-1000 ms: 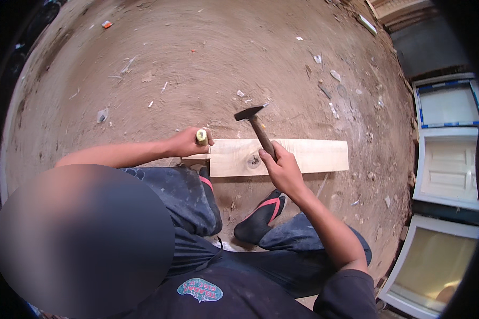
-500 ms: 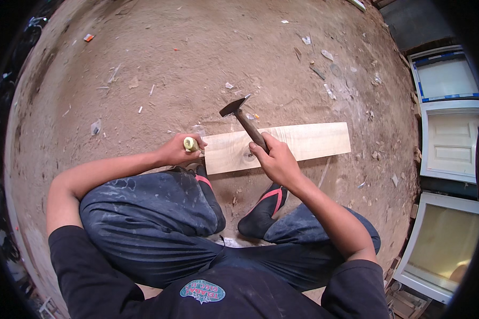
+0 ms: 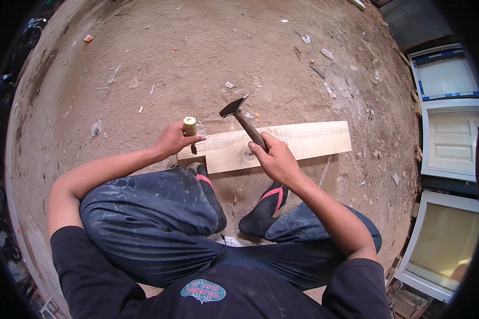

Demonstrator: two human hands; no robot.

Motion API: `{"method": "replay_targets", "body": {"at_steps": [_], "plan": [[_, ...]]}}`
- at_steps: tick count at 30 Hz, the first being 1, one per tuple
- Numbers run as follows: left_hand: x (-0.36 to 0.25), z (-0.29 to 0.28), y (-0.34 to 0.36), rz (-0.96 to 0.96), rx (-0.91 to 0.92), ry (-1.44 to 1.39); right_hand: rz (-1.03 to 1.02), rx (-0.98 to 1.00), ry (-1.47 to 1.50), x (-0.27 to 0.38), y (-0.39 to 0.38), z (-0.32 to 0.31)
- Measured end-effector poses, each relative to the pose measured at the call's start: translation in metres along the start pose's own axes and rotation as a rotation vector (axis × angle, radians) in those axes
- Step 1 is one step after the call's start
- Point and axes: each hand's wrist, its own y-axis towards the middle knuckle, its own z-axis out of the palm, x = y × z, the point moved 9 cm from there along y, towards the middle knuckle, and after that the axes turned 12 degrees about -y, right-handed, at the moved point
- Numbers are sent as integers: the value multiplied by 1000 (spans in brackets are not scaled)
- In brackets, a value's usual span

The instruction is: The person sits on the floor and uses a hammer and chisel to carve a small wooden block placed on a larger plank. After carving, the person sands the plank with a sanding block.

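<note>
A pale wooden board [image 3: 314, 139] lies across the ground in front of my feet, its left end cut into narrower tongues. My left hand [image 3: 172, 140] is closed round a chisel [image 3: 190, 126] with a yellowish handle. The chisel stands nearly upright, its dark blade down at the cut end of the board; I cannot tell whether the edge touches the wood. In my right hand [image 3: 278, 160] is a hammer [image 3: 250, 131], gripped by the lower part of its wooden handle. Its dark head is raised past the board's far edge, to the right of the chisel.
My feet in dark socks and red-strapped sandals [image 3: 270, 206] are close to the board's near edge. Bits of plastic and wood litter the dirt floor [image 3: 197, 64]. White framed panels [image 3: 436, 244] stand along the right side.
The chisel has tipped upright and its top has moved away from me, so its blade and the board's cut end now show. My left hand shifted slightly with it. The hammer has hardly moved.
</note>
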Motion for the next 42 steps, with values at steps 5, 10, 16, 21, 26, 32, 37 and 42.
{"method": "replay_targets", "body": {"at_steps": [5, 10, 16, 21, 26, 32, 37, 42], "plan": [[22, -2, 6, 13, -100, -421, -10, 7, 13, 3, 2, 5], [35, 11, 14, -138, -144, -541, -10, -4, 9, -3, 2, 5], [65, 19, 26, -113, -53, -473, 2, 18, 10, -5, 4, 7], [33, 31, 20, 119, 163, -395, -3, 19, 12, -6, 5, 6], [1, 32, 10, 235, 219, -374, 0, 35, 26, -7, 5, 7], [-3, 31, 5, 260, 238, -326, -7, 33, 14, -7, 5, 6], [-3, 29, 5, 269, 223, -309, 2, 56, 40, -9, 5, 8], [-7, 28, 4, 295, 216, -257, -4, 58, 52, -8, 5, 9]]}}
